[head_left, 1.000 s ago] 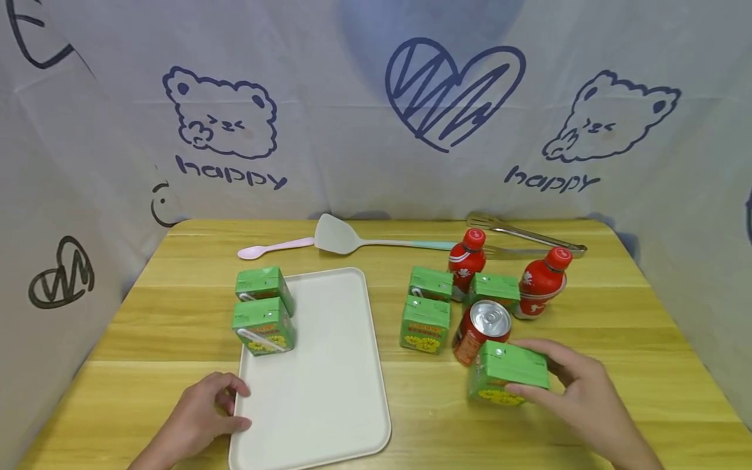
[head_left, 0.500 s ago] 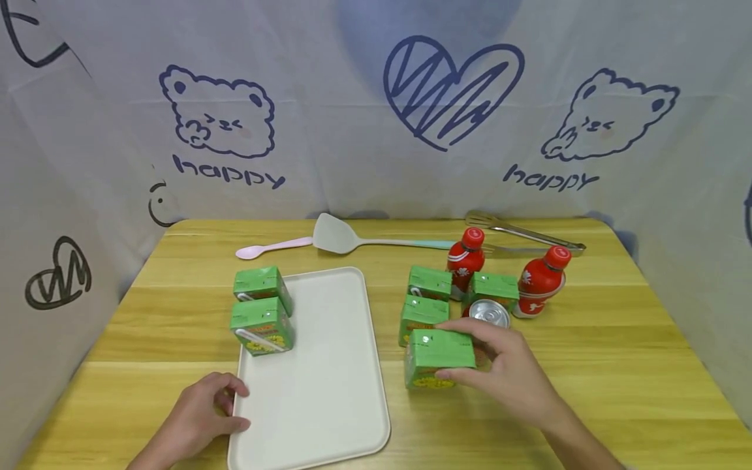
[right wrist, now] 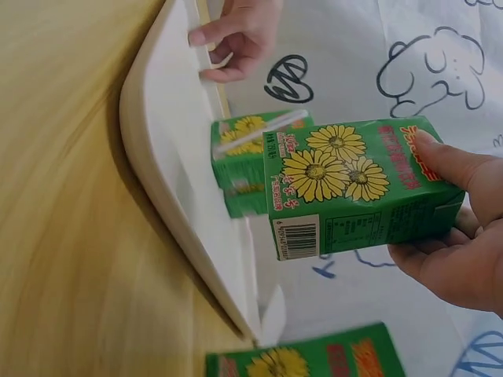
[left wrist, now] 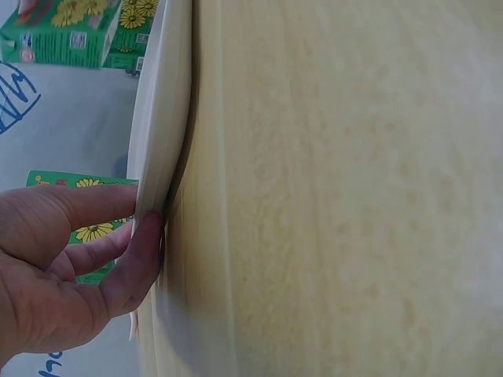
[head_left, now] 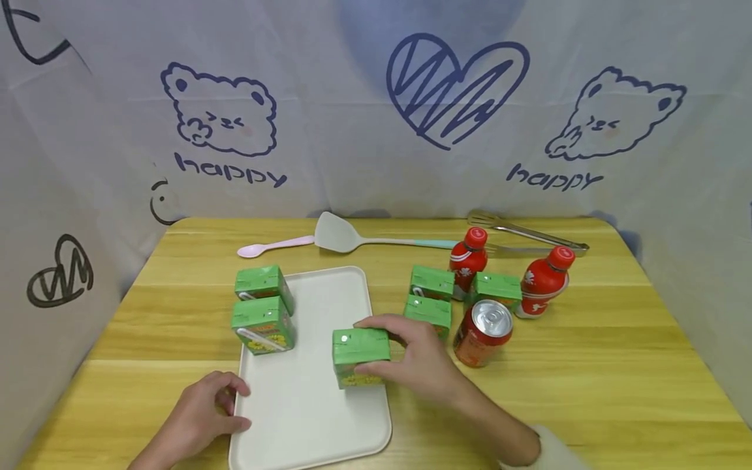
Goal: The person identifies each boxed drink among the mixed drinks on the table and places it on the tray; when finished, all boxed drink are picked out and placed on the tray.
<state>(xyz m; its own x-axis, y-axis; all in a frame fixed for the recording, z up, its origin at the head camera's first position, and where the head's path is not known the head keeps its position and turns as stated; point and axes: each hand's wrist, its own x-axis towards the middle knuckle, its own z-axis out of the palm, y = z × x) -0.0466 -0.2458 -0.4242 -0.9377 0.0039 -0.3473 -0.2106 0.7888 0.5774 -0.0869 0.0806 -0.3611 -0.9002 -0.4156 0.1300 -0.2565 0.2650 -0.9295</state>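
My right hand (head_left: 423, 359) grips a green juice carton (head_left: 360, 346) by its sides, thumb at the front. The carton hangs upright over the right part of the white tray (head_left: 305, 431); in the right wrist view, yellow flowers show on the carton (right wrist: 338, 169), its base off the tray. With fingers and thumb at the tray's left edge, my left hand (head_left: 200, 414) holds the rim, as the left wrist view shows for the tray rim (left wrist: 169, 102). Two more green cartons, the front one (head_left: 261, 320) and the one behind (head_left: 257, 281), stand along the tray's left side.
Right of the tray stand several green cartons (head_left: 431, 310), a red soda can (head_left: 483, 333) and two red bottles, one at the back (head_left: 467, 261), one farther right (head_left: 542, 281). Behind lie a pink spoon (head_left: 276, 247), a spatula (head_left: 337, 234) and metal tongs (head_left: 529, 235).
My right hand has carried the green carton leftward, from in front of the soda can to over the tray. The left hand has stayed on the tray's edge.
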